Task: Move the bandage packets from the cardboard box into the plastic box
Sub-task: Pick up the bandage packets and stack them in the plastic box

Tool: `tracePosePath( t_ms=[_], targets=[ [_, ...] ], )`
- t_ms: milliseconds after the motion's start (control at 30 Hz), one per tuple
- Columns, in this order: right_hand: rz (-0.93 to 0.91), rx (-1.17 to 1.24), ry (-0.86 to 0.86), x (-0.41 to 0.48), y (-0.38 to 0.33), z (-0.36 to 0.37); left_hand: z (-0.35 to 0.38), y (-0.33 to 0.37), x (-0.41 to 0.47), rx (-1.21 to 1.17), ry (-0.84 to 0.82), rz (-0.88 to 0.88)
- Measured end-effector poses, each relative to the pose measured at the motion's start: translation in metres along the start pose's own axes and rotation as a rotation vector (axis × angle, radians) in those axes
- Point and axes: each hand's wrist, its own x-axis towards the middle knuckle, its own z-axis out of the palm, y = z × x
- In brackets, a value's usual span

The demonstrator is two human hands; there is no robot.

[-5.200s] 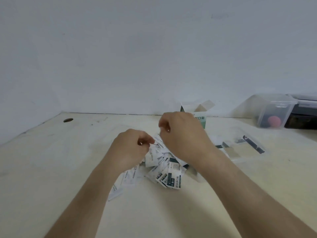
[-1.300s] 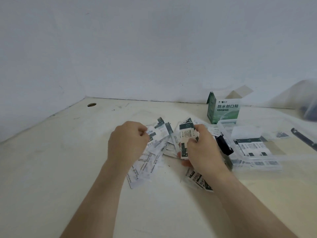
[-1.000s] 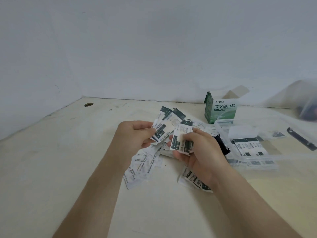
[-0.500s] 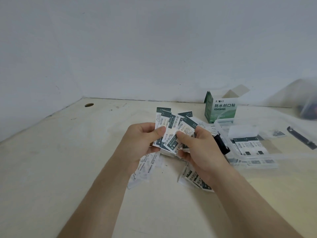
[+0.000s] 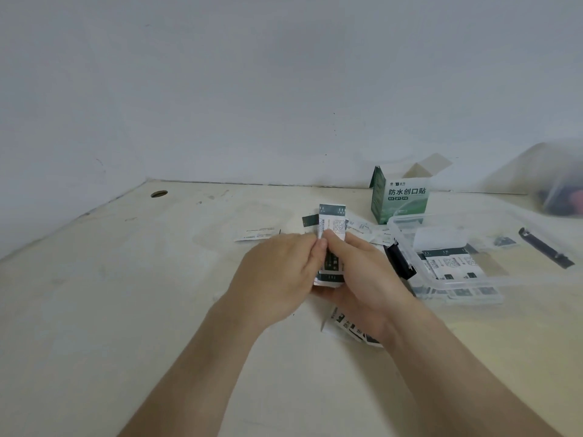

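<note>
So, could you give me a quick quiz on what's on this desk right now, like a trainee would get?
1. True or false: both the left hand and the right hand hold the stack of bandage packets.
2. Where does the green cardboard box stand?
A) behind the clear plastic box, near the wall
B) inside it
C) in one hand
3. Fill in: the green cardboard box is ____ at the top.

Key: 1 true; 2 A; 3 open.
</note>
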Motion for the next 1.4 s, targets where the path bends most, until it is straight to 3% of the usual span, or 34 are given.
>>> tracePosePath(
  t_ms=[133, 267, 467, 733, 833, 900, 967, 1100, 1167, 1333, 1400],
  targets=[
    [-0.062, 0.006, 0.124, 0.001, -0.003, -0.003, -0.015, -0.020, 0.002, 0.167, -0.009, -0.195],
    [-0.069, -0.130, 0.241, 0.003, 0.000, -0.004, -0.002, -0.034, 0.000, 0.321, -0.330, -0.301],
    [-0.059, -0.253, 0.296, 0.008, 0.002, -0.006, 0.009, -0.023, 0.004, 0.282, -0.196, -0.288],
    [0.040, -0.109, 0.261, 0.007, -0.003, -0.008, -0.022, -0.031, 0.000, -0.080, 0.062, -0.488],
    [0.089, 0.107, 0.236, 0.006, -0.005, -0.006, -0.027, -0.028, 0.001, -0.421, 0.214, -0.508],
    [0.120, 0.246, 0.198, 0.002, -0.006, -0.002, -0.024, -0.013, 0.001, -0.677, 0.208, -0.528],
    [0.078, 0.198, 0.113, 0.003, -0.007, -0.003, -0.014, 0.005, 0.006, -0.824, 0.202, -0.503],
    [0.023, 0.075, -0.037, 0.000, -0.003, 0.002, -0.002, 0.019, 0.010, -0.981, 0.340, -0.524],
    [0.010, 0.099, -0.057, -0.001, -0.002, 0.007, 0.002, 0.020, 0.009, -0.906, 0.404, -0.508],
    [0.006, 0.083, -0.013, -0.002, -0.002, 0.008, 0.006, 0.013, 0.010, -0.279, 0.479, -0.355],
    [0.011, 0.103, 0.010, -0.001, -0.004, 0.001, -0.001, 0.010, 0.006, -0.321, 0.499, -0.229]
  ],
)
